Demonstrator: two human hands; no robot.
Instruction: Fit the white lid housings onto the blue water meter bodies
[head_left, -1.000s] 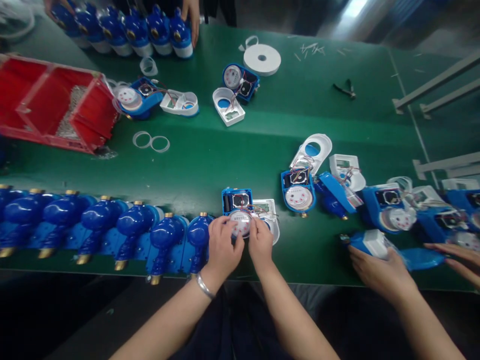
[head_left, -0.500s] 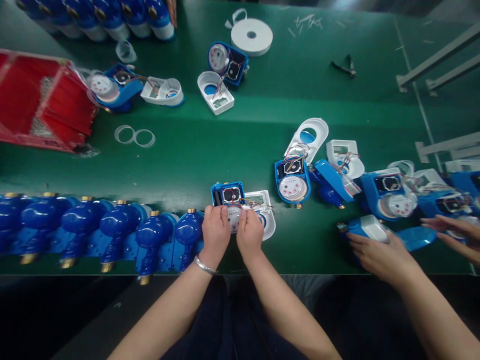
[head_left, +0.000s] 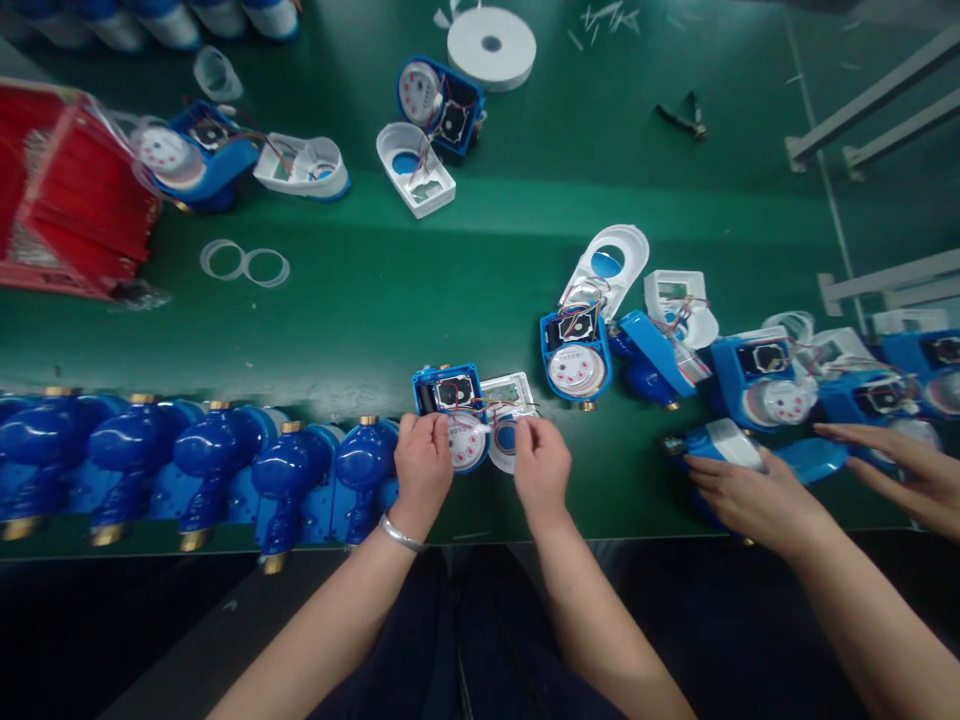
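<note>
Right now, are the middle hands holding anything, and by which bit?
Can't tell: left hand and right hand curl by the open meter; anything pinched is unclear.

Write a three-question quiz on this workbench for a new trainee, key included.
1. Multiple choice: where do the two side-by-side clear rings lie? (a) in the red bin (b) on the green tabletop (c) on the tape roll
2. True or false: the camera wearer's silver bracelet is on the left arm.
3. Fill in: the round dial of the open water meter before the wearer lies nearer the ____ hand.

Key: 1 b; 2 true; 3 left hand
</note>
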